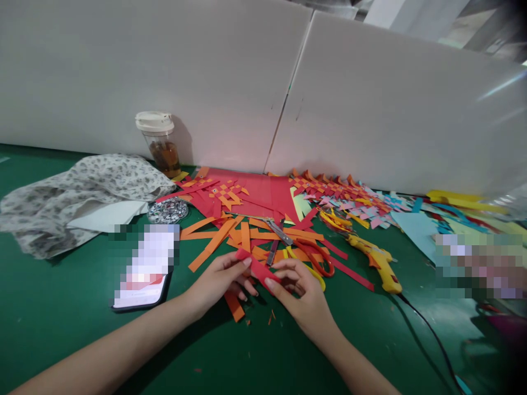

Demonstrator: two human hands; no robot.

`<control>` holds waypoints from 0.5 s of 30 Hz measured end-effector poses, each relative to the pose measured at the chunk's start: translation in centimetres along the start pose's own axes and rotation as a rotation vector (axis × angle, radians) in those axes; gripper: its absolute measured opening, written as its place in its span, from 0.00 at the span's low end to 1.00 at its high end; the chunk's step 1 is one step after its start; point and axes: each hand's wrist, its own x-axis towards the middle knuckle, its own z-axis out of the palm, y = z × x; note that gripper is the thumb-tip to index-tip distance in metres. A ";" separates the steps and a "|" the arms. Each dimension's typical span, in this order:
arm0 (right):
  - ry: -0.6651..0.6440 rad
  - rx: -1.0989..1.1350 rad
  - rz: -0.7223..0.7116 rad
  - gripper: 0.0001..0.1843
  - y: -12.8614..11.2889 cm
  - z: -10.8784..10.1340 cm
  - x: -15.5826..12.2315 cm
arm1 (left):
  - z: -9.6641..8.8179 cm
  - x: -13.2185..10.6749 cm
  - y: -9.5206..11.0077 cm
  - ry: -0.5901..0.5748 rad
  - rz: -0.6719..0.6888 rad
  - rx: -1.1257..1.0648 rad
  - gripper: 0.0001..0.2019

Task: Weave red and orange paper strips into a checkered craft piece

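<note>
A short red paper strip is stretched between my two hands above the green table. My left hand pinches its left end between thumb and fingers. At the other end, my right hand grips the strip with thumb and fingertips. Orange paper strips lie in a loose heap just beyond, mixed with red ones. Scissors with red and yellow handles rest on the heap, close to my right hand. Behind them are red paper sheets and woven orange-and-red paper fish.
A yellow glue gun lies to the right, its black cord running toward me. On the left are a phone, a patterned cloth and a lidded cup of tea. A white partition closes off the back.
</note>
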 end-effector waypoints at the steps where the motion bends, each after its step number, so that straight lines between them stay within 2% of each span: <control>1: 0.017 0.014 0.010 0.12 0.1 0.0 0.1 | 0.0 0.0 0.0 -0.005 0.000 -0.008 0.11; 5: 0.034 0.065 0.036 0.11 0.3 -0.1 0.2 | 0.2 -0.2 0.4 -0.003 -0.010 -0.013 0.12; 10: -0.003 0.017 0.045 0.14 0.1 0.0 0.1 | 0.5 -0.5 0.8 0.047 0.003 -0.004 0.12; 15: 0.039 -0.016 -0.021 0.17 0.0 0.1 0.0 | 0.3 -0.3 0.5 0.047 0.021 0.009 0.12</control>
